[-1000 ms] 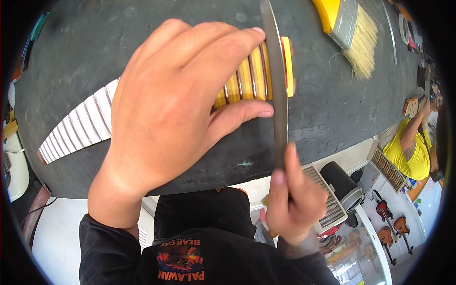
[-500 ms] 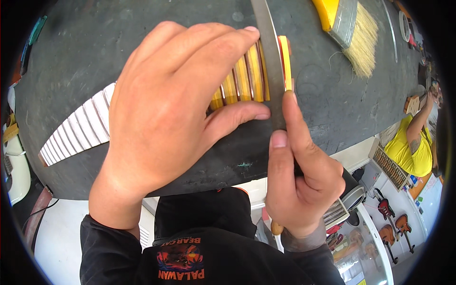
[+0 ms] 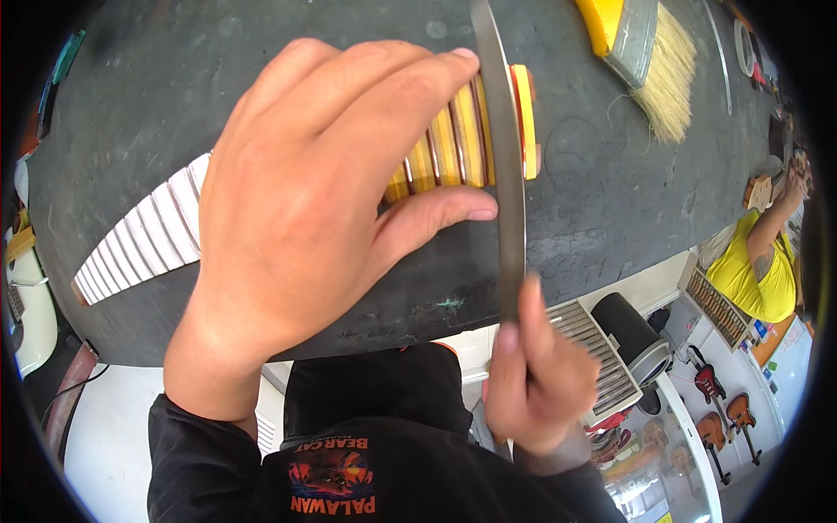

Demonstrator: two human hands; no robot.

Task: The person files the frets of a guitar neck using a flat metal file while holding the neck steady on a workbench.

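A guitar neck (image 3: 144, 234) lies across the dark bench, pale strips between its frets on the left and yellow strips on the right. My left hand (image 3: 301, 183) is laid over its middle, with fingertips on the far side and thumb on the near side. The palm hides much of the neck. A long grey metal file (image 3: 510, 174) crosses the neck's right end close to my left fingertips. My right hand (image 3: 545, 383) pinches its near end, slightly blurred, beyond the bench's front edge. A yellow and red strip (image 3: 527, 122) shows just right of the file.
The dark bench top (image 3: 610, 209) has a curved front edge in this view. A yellow-handled brush (image 3: 658, 78) lies at the far right. Below the edge are a slatted rack (image 3: 584, 340) and a black cylinder (image 3: 623, 322). Another person in yellow (image 3: 751, 270) works at the right.
My right hand has drawn back toward my body, sliding the file along with it across the neck's end. My left hand and the neck have stayed put.
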